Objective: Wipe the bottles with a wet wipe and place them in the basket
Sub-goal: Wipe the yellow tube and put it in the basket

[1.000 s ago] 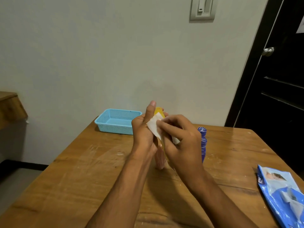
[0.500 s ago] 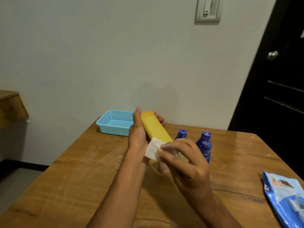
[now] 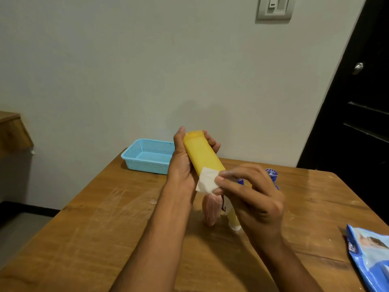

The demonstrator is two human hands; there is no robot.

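Yellow bottle (image 3: 202, 154) in left hand (image 3: 181, 165) fingers, right hand (image 3: 252, 194) pinching wipe (image 3: 206, 182)

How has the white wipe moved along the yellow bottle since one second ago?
Yes. The wipe slid down the yellow bottle, away from its top end toward the table.

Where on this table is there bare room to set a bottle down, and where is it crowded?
Bare wood on the table runs along the left side, from the blue basket down to the near edge. Another free patch lies right of the hands, between the blue-capped bottle and the wipes packet. The middle, around both hands and the standing bottles, is crowded.
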